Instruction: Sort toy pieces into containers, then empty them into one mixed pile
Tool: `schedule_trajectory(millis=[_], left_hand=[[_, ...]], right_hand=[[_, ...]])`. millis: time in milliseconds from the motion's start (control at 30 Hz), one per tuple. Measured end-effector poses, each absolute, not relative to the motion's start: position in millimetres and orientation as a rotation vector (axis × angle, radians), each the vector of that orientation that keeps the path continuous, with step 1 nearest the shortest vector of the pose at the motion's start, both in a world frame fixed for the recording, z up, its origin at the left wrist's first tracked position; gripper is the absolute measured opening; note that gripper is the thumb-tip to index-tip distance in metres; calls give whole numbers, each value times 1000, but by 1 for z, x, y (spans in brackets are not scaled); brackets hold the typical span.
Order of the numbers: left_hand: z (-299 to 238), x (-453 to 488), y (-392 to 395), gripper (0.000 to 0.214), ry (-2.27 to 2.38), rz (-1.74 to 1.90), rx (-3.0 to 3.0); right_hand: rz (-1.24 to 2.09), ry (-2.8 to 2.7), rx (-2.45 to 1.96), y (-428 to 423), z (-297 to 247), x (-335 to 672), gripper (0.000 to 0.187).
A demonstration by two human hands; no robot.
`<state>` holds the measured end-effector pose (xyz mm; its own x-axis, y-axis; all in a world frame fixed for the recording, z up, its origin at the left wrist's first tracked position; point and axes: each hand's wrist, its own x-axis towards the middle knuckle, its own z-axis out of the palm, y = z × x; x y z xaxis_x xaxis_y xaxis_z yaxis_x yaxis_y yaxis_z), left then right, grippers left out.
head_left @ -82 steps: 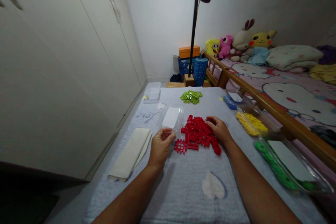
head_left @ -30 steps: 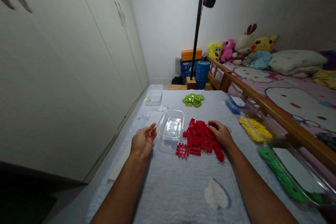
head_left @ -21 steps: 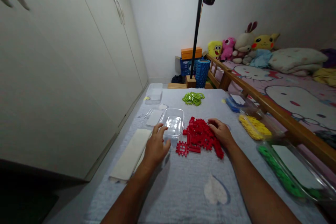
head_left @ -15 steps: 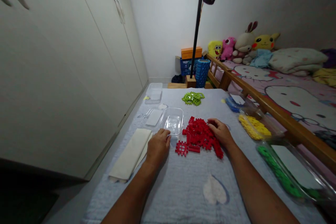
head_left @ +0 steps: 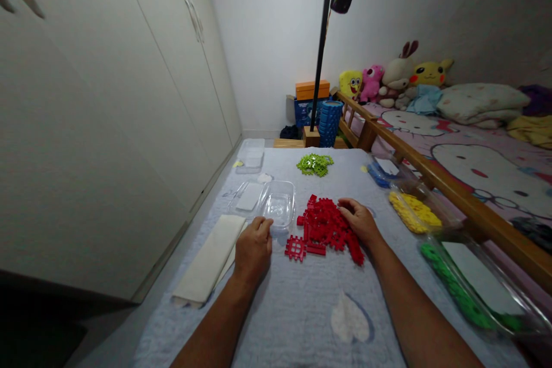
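A pile of red grid-shaped building pieces (head_left: 326, 225) lies on a pale blue towel (head_left: 297, 310). My right hand (head_left: 359, 221) rests on the pile's right side, fingers curled over the pieces. My left hand (head_left: 253, 248) is closed at the near edge of an empty clear plastic container (head_left: 279, 207), which sits just left of the pile. The container's clear lid (head_left: 249, 198) with a white label lies beside it on the left. One red piece (head_left: 295, 248) lies apart at the front of the pile.
A heap of light green pieces (head_left: 314, 163) lies further back. Clear containers of blue (head_left: 379, 170), yellow (head_left: 413, 211) and green pieces (head_left: 466, 290) line the right side by a wooden bed rail (head_left: 457, 190). A folded white cloth (head_left: 209, 259) lies left; another clear box (head_left: 251, 154) far left.
The lid came off the clear container and now lies to its left. My left hand went out left, then came back to the container's near edge. My right hand stayed on the red pile.
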<state>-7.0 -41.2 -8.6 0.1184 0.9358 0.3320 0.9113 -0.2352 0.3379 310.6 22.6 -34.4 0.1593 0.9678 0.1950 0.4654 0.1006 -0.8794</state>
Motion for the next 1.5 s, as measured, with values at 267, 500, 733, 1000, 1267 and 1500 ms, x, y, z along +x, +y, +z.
schedule_trajectory(millis=[267,500,733,1000,1267,1500], left_hand=[[-10,-3,-58,46,2001,1036,2296],[-3,21,-77,23,1244,852,2575],[-5,27,-69,32,1336,606,2486],[-9,25,-69,39,1364,590,2452],[-13,31,-70,46,1420,551,2474],[-19,36,-71,66,1334,588,2567]], right_hand=[[667,-1460,-1506,25,-39,313,32],[576,-1530,-1523,26,-38,311,39],[575,-1661,-1506,26,-35,311,35],[643,-1670,-1478,26,-33,311,34],[718,-1609,-1459,25,-33,313,36],[727,-1620,-1444,24,-34,315,34]])
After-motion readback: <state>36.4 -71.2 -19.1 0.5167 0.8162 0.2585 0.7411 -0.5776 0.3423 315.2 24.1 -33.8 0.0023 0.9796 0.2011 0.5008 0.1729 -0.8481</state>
